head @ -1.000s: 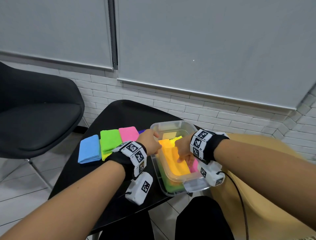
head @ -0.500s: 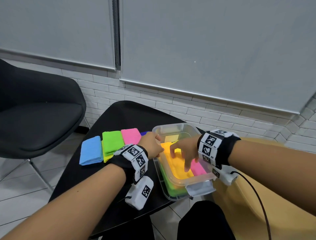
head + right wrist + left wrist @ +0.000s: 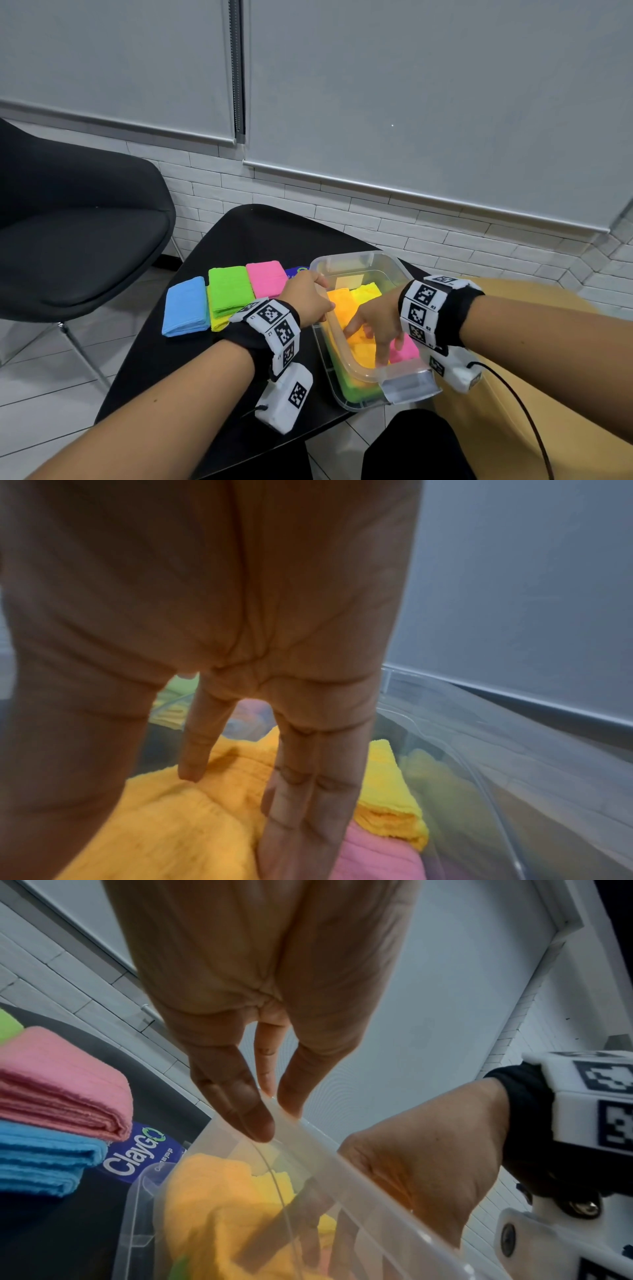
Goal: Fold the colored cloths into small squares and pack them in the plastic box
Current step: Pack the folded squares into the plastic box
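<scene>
Here, a person sits at a small black table (image 3: 239, 240) with a clear plastic box (image 3: 368, 375) at its right-hand edge, partly overhanging; the box's long axis runs from the person away toward the brick wall, a latch flap on its near short end. The left hand (image 3: 305, 299) grips the box's left rim, thumb on one face of the rim and fingertips on the other, steadying it; the right hand (image 3: 378, 325) reaches down inside, fingers straight and slightly spread, pressing flat on an orange cloth (image 3: 342, 305) and holding nothing. The orange cloth lies lengthwise along the box, rumpled rather than neatly square; beside it sit a yellow folded cloth (image 3: 390, 799) toward the far end and a pink packed cloth (image 3: 406, 349) toward the near right corner, with green showing through the wall lower down. Judging by this, the packing is well under way but unfinished; three folded cloths wait in a row on the table left of the box, a blue cloth (image 3: 186, 308), a green cloth (image 3: 227, 291) lying on a yellow one, and a pink cloth (image 3: 265, 278), each lying with its longer side pointing roughly away from the person; these seem folded already and only need placing.
</scene>
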Action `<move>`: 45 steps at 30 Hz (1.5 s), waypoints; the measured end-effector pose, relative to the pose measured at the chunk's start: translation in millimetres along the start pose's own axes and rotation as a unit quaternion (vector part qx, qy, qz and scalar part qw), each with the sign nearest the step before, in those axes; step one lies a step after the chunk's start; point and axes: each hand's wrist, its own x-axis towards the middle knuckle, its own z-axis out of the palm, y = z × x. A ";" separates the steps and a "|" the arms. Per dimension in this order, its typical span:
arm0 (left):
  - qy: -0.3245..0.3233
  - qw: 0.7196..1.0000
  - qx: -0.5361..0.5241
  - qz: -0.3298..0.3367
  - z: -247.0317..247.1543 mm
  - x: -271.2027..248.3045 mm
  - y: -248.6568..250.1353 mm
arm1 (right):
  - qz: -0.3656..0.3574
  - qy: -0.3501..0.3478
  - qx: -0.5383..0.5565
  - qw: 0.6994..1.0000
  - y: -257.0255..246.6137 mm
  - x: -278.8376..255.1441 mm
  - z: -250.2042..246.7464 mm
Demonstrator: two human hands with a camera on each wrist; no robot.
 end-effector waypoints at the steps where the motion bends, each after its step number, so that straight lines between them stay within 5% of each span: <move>1: -0.001 1.000 -0.005 -0.002 -0.2 0.5 -0.3 | -0.002 -0.003 0.012 1.000 1.3 -0.9 -1.2; 27: 0.007 0.999 -0.038 0.007 2.3 3.2 -7.5 | -0.004 -0.077 -0.035 0.996 5.9 -8.5 8.9; 38: 0.022 0.998 -0.015 0.059 -20.1 -15.0 -12.2 | -0.025 0.027 0.047 0.998 17.5 -38.2 -22.6; 45: 0.108 0.993 0.051 0.007 -100.3 -10.9 -58.9 | -0.036 0.212 0.076 0.974 -40.8 -50.0 -101.1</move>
